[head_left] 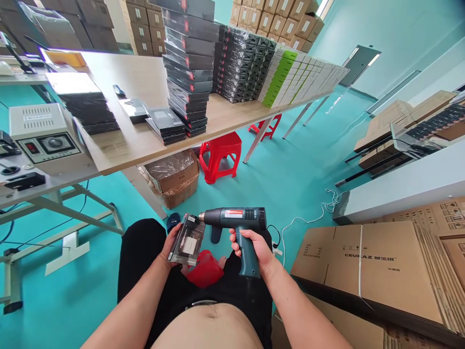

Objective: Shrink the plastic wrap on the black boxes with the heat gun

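Observation:
My right hand (256, 249) is wrapped round the grip of a dark green heat gun (236, 218), whose metal nozzle points left. In front of that nozzle, my left hand (170, 245) holds a flat dark box (187, 240) by its left side. The box has a barcode label near its top corner and a pale patch on its face, and its surface looks glossy. Nozzle and upper box edge are very close; whether they touch I cannot tell. Both things are above my lap, with a red stool seat (205, 271) showing between my legs.
Ahead stands a long table (232, 116) bearing a tall stack of dark boxes (191, 63), film-wrapped boxes (243, 63) and white-green boxes (283, 77). A control unit (47, 138) is at left. Red stool (221, 155) and open carton (172, 179) sit below; flattened cartons (363, 266) lie right.

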A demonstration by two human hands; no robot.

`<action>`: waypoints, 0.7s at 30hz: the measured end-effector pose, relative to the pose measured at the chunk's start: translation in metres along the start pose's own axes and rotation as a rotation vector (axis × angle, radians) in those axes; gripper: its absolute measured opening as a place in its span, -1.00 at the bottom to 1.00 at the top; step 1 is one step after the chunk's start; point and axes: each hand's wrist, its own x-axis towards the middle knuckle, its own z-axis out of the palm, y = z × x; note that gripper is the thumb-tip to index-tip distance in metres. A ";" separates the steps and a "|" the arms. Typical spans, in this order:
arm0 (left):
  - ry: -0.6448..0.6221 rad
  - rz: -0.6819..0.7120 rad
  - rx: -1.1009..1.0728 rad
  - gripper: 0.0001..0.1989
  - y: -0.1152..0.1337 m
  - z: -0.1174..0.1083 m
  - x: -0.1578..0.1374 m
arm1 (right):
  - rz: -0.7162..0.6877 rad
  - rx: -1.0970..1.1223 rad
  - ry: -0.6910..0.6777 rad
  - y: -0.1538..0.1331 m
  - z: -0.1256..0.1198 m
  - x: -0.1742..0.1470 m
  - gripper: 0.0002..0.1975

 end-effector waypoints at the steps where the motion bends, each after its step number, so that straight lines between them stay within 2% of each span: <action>1: 0.010 -0.006 0.005 -0.36 0.000 0.000 0.000 | -0.004 -0.009 -0.005 0.001 0.004 0.000 -0.71; 4: 0.065 -0.002 0.015 -0.40 0.002 -0.002 0.002 | -0.004 -0.174 -0.062 0.000 0.019 -0.008 -0.71; 9: 0.202 0.164 -0.006 -0.65 0.005 -0.007 0.007 | 0.163 -0.678 -0.309 -0.009 0.044 -0.032 -0.80; 10: 0.198 0.171 -0.009 -0.66 0.005 -0.008 0.008 | 0.153 -0.711 -0.297 -0.010 0.047 -0.032 -0.80; 14: 0.153 0.091 -0.014 -0.58 0.004 -0.014 0.009 | -0.029 -0.636 -0.036 -0.014 0.055 -0.022 -0.69; 15: 0.147 0.079 -0.016 -0.56 0.005 -0.016 0.009 | -0.050 -0.635 -0.019 -0.015 0.056 -0.021 -0.69; 16: 0.140 0.081 -0.018 -0.55 0.005 -0.017 0.009 | -0.040 -0.665 -0.050 -0.016 0.057 -0.021 -0.71; 19: 0.151 0.159 -0.027 -0.59 0.008 -0.018 0.010 | 0.132 -0.839 -0.302 -0.016 0.058 -0.028 -0.82; 21: 0.165 0.202 -0.033 -0.62 0.008 -0.017 0.011 | 0.197 -0.869 -0.371 -0.014 0.059 -0.031 -0.85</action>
